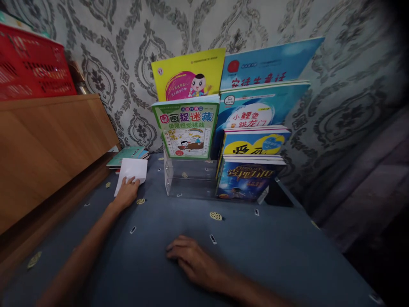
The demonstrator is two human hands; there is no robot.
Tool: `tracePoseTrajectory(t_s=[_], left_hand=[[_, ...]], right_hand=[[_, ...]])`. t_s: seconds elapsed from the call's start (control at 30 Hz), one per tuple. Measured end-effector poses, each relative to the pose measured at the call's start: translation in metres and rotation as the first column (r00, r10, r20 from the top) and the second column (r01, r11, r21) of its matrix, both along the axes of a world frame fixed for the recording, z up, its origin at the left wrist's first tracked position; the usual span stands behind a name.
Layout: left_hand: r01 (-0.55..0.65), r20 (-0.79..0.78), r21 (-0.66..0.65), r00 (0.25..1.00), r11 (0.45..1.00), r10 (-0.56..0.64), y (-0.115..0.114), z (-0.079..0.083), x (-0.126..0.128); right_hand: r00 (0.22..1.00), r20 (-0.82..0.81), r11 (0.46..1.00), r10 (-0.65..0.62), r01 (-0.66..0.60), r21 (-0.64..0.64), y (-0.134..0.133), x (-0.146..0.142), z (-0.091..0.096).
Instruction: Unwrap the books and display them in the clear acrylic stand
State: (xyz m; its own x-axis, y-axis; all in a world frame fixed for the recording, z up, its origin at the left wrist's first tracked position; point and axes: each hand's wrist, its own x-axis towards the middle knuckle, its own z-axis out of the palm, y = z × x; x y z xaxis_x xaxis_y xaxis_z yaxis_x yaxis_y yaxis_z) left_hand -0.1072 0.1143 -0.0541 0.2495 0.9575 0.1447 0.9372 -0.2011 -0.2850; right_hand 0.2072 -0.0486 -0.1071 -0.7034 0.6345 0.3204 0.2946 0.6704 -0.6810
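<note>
My left hand [128, 192] is at a thin white booklet [136, 167], its fingers bent over the lower part; the far side of the grip is hidden. The booklet leans against a small stack of books [128, 155] with a green one on top. My right hand [193, 260] rests on the table with loosely bent fingers and nothing in it. Ahead of it stands a clear acrylic book rack [191, 187]. Its left side carries a green picture book [188, 132] and a yellow book [166, 76]; its right side holds several blue books, with a dark blue one [246, 181] in front.
A wooden cabinet [57, 140] borders the table on the left, with a red plastic basket [35, 64] on top. Patterned wallpaper [134, 85] covers the wall behind. The table has a dark blue-grey cover [153, 264] with pineapple prints. A dark curtain [351, 183] hangs at the right.
</note>
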Motion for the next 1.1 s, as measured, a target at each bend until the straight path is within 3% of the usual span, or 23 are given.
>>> tracePoseTrajectory(t_s=[0.23,0.37,0.43,0.5,0.57,0.67,0.77,0.97,1.1], left_hand=[[0.018,0.069,-0.097,0.998,0.995,-0.012,-0.033,0.019,0.026],[0.002,0.266,-0.149,0.963,0.989,0.038,-0.057,0.029,0.048],[0.104,0.462,-0.201,0.887,0.974,0.001,-0.064,0.031,0.058],[0.237,0.646,-0.216,0.762,0.947,-0.044,-0.064,0.031,0.062],[0.246,0.712,-0.176,0.700,0.953,-0.049,-0.059,0.028,0.060],[-0.009,0.563,-0.111,0.824,0.994,0.070,-0.047,0.018,0.049],[-0.209,0.366,-0.124,0.899,0.970,0.241,-0.041,0.004,0.033],[-0.251,0.292,-0.180,0.910,0.951,0.295,-0.043,-0.002,0.015],[-0.236,0.282,-0.179,0.918,0.955,0.279,-0.048,0.002,0.017]], right_hand=[[1.000,-0.010,1.000,-0.007,0.007,-0.012,0.001,-0.003,-0.003],[0.999,-0.032,0.999,-0.025,0.026,0.022,0.000,-0.005,0.000],[0.999,-0.031,0.999,-0.025,0.026,0.036,0.001,-0.005,0.001],[1.000,-0.023,0.999,-0.017,0.018,0.049,0.003,-0.005,0.001],[1.000,-0.027,0.998,-0.009,0.011,0.057,0.004,-0.006,0.002],[0.998,-0.058,0.998,-0.014,0.017,0.059,0.006,-0.006,0.003],[0.993,-0.106,0.997,-0.049,0.055,0.049,0.006,-0.006,0.005],[0.987,-0.152,0.999,-0.043,0.047,0.022,0.003,-0.004,0.012],[0.996,-0.069,0.993,-0.049,0.057,0.108,-0.001,0.009,0.016]])
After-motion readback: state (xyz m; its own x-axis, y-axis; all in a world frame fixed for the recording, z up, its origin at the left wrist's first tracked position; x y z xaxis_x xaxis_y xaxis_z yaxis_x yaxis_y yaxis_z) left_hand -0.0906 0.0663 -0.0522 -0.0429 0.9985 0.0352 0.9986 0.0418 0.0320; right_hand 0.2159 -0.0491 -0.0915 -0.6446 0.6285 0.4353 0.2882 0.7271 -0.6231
